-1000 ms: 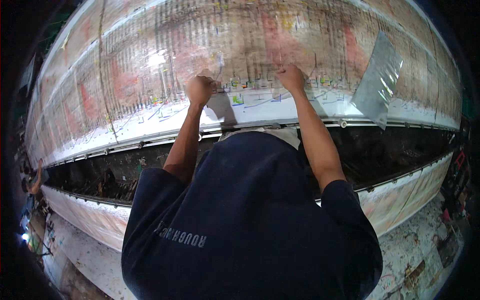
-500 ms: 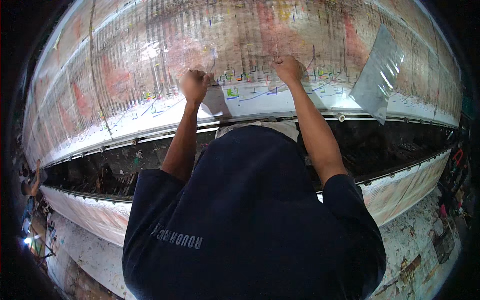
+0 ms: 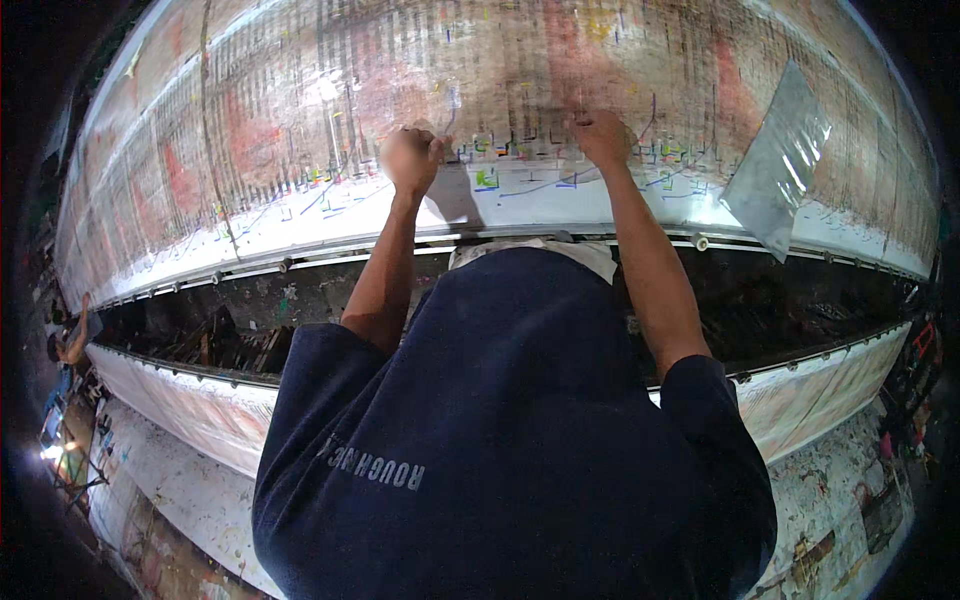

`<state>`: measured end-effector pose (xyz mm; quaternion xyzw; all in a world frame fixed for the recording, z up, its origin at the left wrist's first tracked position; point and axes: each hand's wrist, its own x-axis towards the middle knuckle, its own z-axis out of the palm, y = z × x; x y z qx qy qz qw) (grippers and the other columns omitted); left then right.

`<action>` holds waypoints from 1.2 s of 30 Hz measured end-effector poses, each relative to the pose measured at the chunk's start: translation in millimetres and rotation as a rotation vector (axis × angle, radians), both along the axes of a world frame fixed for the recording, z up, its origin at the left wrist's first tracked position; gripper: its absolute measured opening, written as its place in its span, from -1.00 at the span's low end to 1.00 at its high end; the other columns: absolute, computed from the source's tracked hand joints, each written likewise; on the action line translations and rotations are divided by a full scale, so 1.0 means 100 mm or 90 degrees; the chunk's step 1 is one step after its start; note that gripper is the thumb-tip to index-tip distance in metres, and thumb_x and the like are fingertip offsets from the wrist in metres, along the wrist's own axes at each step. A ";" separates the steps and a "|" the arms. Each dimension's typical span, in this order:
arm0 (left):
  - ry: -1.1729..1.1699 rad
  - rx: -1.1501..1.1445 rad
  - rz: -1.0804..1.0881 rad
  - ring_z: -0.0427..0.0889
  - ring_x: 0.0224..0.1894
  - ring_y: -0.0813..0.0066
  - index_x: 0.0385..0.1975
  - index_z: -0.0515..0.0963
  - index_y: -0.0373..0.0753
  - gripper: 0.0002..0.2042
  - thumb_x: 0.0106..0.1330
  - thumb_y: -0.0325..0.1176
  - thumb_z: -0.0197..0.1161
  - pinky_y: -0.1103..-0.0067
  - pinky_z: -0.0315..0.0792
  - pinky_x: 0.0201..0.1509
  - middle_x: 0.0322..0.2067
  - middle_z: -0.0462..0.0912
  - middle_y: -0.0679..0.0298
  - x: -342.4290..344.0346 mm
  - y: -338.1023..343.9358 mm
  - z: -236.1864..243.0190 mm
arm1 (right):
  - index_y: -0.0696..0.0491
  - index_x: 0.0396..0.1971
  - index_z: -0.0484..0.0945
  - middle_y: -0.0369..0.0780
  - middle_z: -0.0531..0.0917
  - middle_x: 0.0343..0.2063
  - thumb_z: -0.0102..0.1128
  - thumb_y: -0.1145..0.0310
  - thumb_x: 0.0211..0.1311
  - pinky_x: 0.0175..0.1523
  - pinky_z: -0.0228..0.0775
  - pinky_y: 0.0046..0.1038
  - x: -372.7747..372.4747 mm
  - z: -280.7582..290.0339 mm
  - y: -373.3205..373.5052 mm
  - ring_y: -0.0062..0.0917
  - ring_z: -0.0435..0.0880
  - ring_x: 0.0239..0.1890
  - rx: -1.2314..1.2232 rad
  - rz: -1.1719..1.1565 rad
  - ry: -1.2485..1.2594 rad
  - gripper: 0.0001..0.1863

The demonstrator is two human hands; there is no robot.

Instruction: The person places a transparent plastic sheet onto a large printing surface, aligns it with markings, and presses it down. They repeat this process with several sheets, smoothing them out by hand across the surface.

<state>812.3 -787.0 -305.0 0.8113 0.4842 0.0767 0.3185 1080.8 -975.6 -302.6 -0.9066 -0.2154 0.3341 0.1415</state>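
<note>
- Head view: the left hand [image 3: 410,160] is showing blurred in the upper middle of the frame, over the desk [image 3: 525,215]; its fingers are curling inward, but whether its grip is grasping anything, I cannot tell.
- The right hand [image 3: 601,138] is reaching over the same desk, just right of the upper centre; its fingers are bending, and I cannot tell whether its grip is clenched on something thin or holding nothing.
- The desk is filling the upper part of the frame, its worn top showing brown and red stains, dark stripes and a white near strip.
- Green and blue marks [image 3: 487,180] are lying between the hands.
- A shiny grey sheet [image 3: 780,160] is lying at the upper right, its lower corner hanging over the desk's near edge.
- A rail with round knobs [image 3: 700,242] is running along that edge.
- A pale cloth [image 3: 600,258] is showing beside the dark shirt [image 3: 510,420].
- A second stained surface [image 3: 180,400] is stretching behind the person, across a dark gap [image 3: 810,290].
- At the left edge, another person's arm [image 3: 77,345] is reaching upward, above a bright lamp [image 3: 50,453].
</note>
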 end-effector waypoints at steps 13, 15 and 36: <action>-0.079 0.042 -0.010 0.58 -0.44 0.21 -0.57 0.59 -0.27 -0.77 -0.01 -0.32 0.54 0.33 0.46 -0.31 -0.52 0.59 0.15 -0.05 -0.02 -0.14 | -0.12 -0.31 0.80 -0.15 0.78 -0.31 0.44 -0.07 0.03 -0.08 0.55 -0.20 0.01 -0.02 -0.02 -0.21 0.75 -0.20 -0.025 -0.005 -0.026 -0.64; -0.079 0.043 -0.008 0.57 -0.45 0.21 -0.58 0.58 -0.27 -0.77 -0.02 -0.32 0.54 0.33 0.46 -0.31 -0.52 0.59 0.16 -0.06 -0.05 -0.10 | -0.08 -0.27 0.79 -0.12 0.77 -0.26 0.44 -0.04 0.03 -0.04 0.55 -0.15 -0.03 0.02 0.02 -0.17 0.74 -0.14 -0.011 -0.010 0.010 -0.62; 0.221 0.098 -0.137 0.09 0.38 -0.27 0.40 0.22 0.23 -0.16 0.05 0.06 0.46 -0.22 0.07 0.30 0.34 0.12 -0.09 1.96 -0.16 0.25 | 0.14 -0.06 0.57 -0.02 0.68 -0.13 0.33 0.38 0.15 0.15 0.43 -0.23 0.06 -0.02 -1.32 -0.16 0.64 0.01 0.313 -0.080 -0.075 -0.65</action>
